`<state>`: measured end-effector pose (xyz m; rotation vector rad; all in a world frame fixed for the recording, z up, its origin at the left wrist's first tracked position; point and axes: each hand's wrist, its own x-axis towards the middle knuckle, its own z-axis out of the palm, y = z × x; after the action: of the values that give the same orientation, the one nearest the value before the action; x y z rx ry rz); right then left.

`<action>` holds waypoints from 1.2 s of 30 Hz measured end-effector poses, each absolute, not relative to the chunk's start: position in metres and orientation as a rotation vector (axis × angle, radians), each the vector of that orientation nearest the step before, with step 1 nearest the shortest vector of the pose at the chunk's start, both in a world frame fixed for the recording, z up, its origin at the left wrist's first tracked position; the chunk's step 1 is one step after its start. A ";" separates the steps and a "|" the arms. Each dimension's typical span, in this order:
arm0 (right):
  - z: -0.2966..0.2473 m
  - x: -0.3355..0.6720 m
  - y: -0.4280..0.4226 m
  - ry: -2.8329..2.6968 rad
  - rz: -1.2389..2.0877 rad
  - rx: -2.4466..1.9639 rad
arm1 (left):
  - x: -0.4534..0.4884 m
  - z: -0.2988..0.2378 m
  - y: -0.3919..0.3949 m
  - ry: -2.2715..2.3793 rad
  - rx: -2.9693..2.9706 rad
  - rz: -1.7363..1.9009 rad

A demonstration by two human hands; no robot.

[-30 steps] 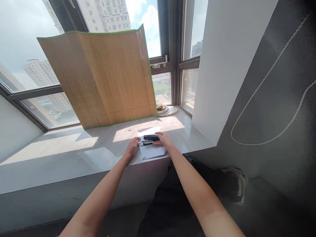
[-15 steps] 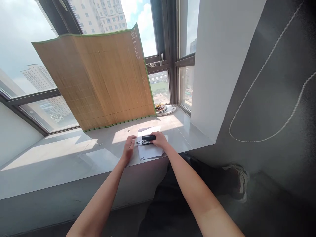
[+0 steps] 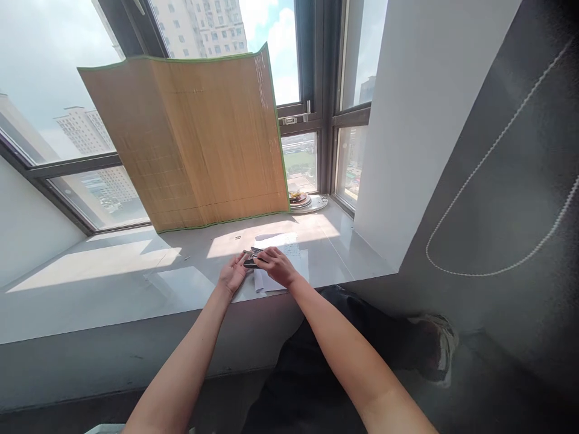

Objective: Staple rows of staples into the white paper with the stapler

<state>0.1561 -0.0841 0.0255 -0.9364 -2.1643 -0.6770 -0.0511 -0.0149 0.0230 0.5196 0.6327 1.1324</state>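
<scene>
A black stapler [image 3: 249, 263] is held between my two hands above the window sill, tilted, with a metal part showing at its left end. My right hand [image 3: 277, 265] is closed around its right side. My left hand [image 3: 233, 272], palm turned partly up, grips the stapler's left end; some of its fingers are hidden. Beneath my right hand lie white sheets of paper [image 3: 271, 282], with handwriting on their upper right part. Small metal staple strips [image 3: 237, 237] rest on the sill just beyond my hands.
A bamboo mat [image 3: 217, 150] with green edging leans on the window behind. Stacked plates [image 3: 304, 202] sit in the far right corner of the sill [image 3: 117, 301]. A white bead cord [image 3: 479, 274] hangs at the right. My shoe [image 3: 441, 346] is below.
The stapler has been lifted off the paper and turned over or tilted. My left hand has come up to it and taken its left end. The view has shifted slightly.
</scene>
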 end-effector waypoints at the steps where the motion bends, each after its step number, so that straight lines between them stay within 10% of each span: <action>1: 0.026 0.155 -0.084 -2.178 -0.709 -0.929 | -0.051 0.023 -0.015 0.634 0.520 1.132; 22: 0.034 0.184 -0.098 -1.370 0.335 -1.822 | -0.039 0.018 -0.029 0.796 0.947 1.272; 36: 0.037 0.157 -0.099 -2.042 -0.013 -0.903 | -0.038 0.029 -0.051 0.653 1.382 0.984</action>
<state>0.1567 -0.0994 0.0372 -0.9028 -2.0417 -0.0129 -0.0378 -0.0513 0.0295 1.3817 0.6533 0.9845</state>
